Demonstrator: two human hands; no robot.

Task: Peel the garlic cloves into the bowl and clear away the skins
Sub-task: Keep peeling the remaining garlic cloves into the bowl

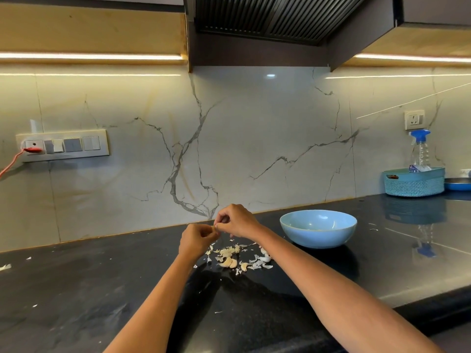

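Note:
My left hand (196, 239) and my right hand (235, 221) meet above the black counter, fingertips pinched together on one small garlic clove (213, 227), mostly hidden by the fingers. Below them lies a scatter of garlic cloves (230, 262) mixed with papery white skins (257, 263). A light blue bowl (293, 225) stands to the right of the hands, with a few pale pieces visible low inside it.
A teal basket (414, 183) with a spray bottle (420, 151) stands at the back right, beside a blue dish (458, 186). A switch panel (63, 145) with a red cable (15, 159) is on the left wall. Stray skin bits (5, 267) dot the counter.

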